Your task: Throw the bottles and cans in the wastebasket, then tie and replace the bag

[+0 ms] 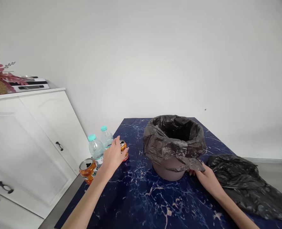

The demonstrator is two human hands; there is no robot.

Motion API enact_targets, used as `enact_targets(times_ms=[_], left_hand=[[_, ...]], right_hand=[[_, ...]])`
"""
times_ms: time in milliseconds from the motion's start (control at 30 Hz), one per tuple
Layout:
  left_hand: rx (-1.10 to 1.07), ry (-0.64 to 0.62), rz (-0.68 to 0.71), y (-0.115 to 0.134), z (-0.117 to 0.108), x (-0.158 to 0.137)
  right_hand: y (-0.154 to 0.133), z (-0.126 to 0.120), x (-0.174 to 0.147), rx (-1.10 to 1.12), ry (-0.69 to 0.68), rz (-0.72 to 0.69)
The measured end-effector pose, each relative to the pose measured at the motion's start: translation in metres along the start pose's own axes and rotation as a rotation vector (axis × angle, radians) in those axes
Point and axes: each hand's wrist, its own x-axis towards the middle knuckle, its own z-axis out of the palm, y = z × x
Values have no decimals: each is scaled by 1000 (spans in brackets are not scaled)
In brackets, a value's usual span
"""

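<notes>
Here, the dark blue marbled table carries everything, and the bin, lined with a black bag folded over its rim, stands near its middle. Right of the bin lies a loose black bag, crumpled flat. The right hand rests at the bin's lower right side, fingers touching the hanging liner; whether its grip is clenched on the plastic cannot be told. Left of the bin, the left hand has its grip closed round an upright orange can. Further left stand two clear bottles with teal caps and a second orange can at the table's edge.
</notes>
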Motion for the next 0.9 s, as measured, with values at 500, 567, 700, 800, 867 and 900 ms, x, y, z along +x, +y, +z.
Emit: enact_targets(times_ms=[500,567,700,800,867,900], left_hand=[[-406,598,95,42,-99,-7],[-572,725,215,63,-128,-2],[-736,500,451,109,-159,20],[-583,138,572,141,-158,44],[-426,-121,647,158,-150,58],[-342,-230,681,166,-145,64]], right_hand=[[-10,4,5,61,9,20],[-10,4,5,71,5,20],[-12,4,6,92,-3,18],[-14,5,6,104,-6,17],[-15,5,7,111,-8,17],[-16,5,7,114,-10,17]])
